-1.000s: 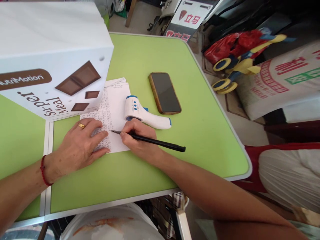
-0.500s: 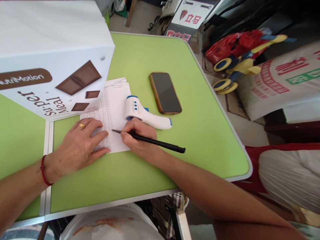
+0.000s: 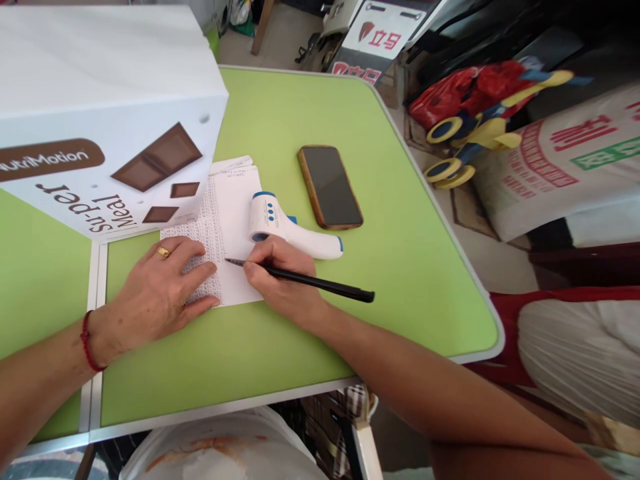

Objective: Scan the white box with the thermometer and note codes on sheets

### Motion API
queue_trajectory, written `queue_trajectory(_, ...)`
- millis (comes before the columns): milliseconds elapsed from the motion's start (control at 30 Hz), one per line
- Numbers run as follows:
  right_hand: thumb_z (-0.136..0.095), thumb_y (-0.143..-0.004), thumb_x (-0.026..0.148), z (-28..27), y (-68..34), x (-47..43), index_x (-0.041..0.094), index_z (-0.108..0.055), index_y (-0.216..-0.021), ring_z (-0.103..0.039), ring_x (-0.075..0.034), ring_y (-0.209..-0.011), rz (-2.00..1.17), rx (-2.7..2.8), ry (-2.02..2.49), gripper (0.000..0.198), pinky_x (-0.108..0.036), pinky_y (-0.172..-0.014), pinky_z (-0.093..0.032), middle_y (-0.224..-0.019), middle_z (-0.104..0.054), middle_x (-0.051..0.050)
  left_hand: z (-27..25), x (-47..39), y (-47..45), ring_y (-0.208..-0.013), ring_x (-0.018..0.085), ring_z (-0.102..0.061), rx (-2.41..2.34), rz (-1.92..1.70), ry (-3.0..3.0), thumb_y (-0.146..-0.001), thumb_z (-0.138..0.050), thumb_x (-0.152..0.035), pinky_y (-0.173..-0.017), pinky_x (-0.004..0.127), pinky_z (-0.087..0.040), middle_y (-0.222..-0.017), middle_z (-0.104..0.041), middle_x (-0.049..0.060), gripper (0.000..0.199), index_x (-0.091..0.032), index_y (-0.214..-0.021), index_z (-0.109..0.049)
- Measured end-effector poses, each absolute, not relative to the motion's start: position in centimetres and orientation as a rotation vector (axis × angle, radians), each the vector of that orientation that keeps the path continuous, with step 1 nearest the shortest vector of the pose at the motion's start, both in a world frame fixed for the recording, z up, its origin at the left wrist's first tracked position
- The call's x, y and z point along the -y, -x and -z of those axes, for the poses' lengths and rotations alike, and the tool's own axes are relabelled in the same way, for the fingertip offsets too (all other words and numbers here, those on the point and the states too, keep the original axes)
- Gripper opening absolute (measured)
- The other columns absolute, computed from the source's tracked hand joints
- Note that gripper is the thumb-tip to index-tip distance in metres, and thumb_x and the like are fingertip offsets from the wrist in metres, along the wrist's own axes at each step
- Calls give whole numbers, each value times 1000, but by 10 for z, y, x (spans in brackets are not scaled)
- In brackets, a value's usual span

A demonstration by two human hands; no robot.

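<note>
My right hand [image 3: 283,277] grips a black pen [image 3: 330,287], its tip at the paper just right of the dense handwriting. Under both hands lies the sheet of paper [image 3: 237,273], its left part covered in small writing and its right part blank. My left hand [image 3: 163,283], with a gold ring, rests with fingers spread on the written side. A white infrared thermometer [image 3: 310,240] with blue trim lies across the paper's right edge, just beyond my right hand. The paper's upper left is hidden behind a large white box [image 3: 110,180].
A phone [image 3: 331,187] in a brown case lies right of the thermometer on the green folding table [image 3: 410,280]. The box stands at the table's left. Beyond the right edge are a yellow and blue toy [image 3: 480,133] and a printed sack [image 3: 565,160].
The pen tip has shifted very slightly to the right, and the pen's back end has moved a little right and up. My left hand stays in place.
</note>
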State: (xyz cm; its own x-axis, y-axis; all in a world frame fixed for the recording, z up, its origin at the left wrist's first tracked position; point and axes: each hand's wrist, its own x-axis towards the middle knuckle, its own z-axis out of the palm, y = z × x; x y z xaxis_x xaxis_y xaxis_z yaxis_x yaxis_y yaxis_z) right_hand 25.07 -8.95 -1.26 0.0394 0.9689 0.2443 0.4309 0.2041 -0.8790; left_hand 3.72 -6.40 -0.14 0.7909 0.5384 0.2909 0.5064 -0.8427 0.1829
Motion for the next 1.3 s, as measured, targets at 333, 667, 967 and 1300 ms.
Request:
queue_trajectory(333,-54,-70,20,11,-252,90,22,-48,-61,-42,-10,-49,-722,1581,1390,11,-24,-48,-36,-53,-48,5,1,64,-38,-99,31,-55,-832,-523,-2883,-91,-62,-36,-87,46,-50,-112,-58,15,25,-15,-105,-64)
queue_trajectory(667,-52,-69,21,10,-250,89,22,-46,-59,-43,-9,-49,-695,1592,1426,11,-23,-48,-36,-52,-50,5,2,64,-38,-98,31,-56,-839,-534,-2881,-91,-62,-36,-86,45,-50,-111,-59,15,25,-15,-104,-64)
queue_trajectory(967,-52,-73,13,11,-256,92,23,-47,-64,-46,-9,-47,-483,1680,1342,15,-21,-47,-39,-52,-50,7,2,64,-38,-99,31,-56,-833,-535,-2885,-92,-61,-37,-86,46,-50,-111,-59,15,26,-14,-103,-65)
queue_trajectory(1300,-47,-95,9,16,-279,86,18,-61,-112,-62,-17,-79,225,2301,965,24,-27,-68,-53,-87,-66,-6,-10,66,-35,-87,26,-61,-749,-806,-2970,-92,-64,-28,-74,39,-52,-93,-63,12,15,-15,-88,-59)
